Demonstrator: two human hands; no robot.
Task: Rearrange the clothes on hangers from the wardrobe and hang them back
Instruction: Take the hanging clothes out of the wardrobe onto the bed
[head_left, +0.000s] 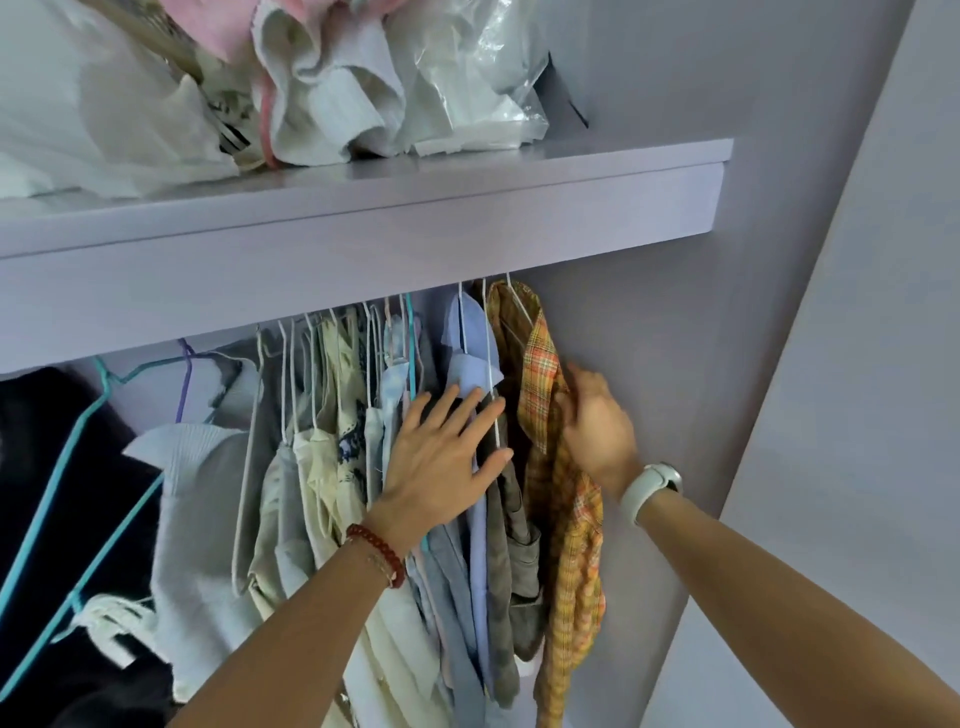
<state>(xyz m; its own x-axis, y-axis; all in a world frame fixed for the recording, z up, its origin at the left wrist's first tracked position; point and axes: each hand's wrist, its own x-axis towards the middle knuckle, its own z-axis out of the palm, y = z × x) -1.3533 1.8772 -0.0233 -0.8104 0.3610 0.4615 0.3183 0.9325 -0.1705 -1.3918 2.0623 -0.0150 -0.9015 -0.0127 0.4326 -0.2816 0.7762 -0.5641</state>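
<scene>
Both arms up into the wardrobe, under the lilac shelf (363, 218). Left hand (441, 457) is flat & open, fingers spread, palm pressed against the light blue shirt (470, 374) and the grey-olive garment (506, 525) next to it, holding nothing. Red bead bracelet (375, 553) on that wrist. Right hand (597, 431) is at the far right end of the row, just beside the wardrobe's side wall (691, 364), fingers curled onto the back edge of the orange plaid shirt (566, 551); looks like a loose grip on the fabric, but fingertips are hidden behind the cloth so can't tell how tight. White watch (649, 491) on that wrist. Plaid shirt hangs on a white wire hanger (519, 301), last in the row, w/ the hook going up behind the shelf front. Rest of the clothes hang packed to the left: cream & pale tops (317, 467), a grey ribbed top (192, 467), then dark garment (62, 467) on teal hangers (78, 519) at the left edge. On top of the shelf: a heap of white cloth (332, 83) & a clear plastic bag (483, 78), toward the left & middle.
</scene>
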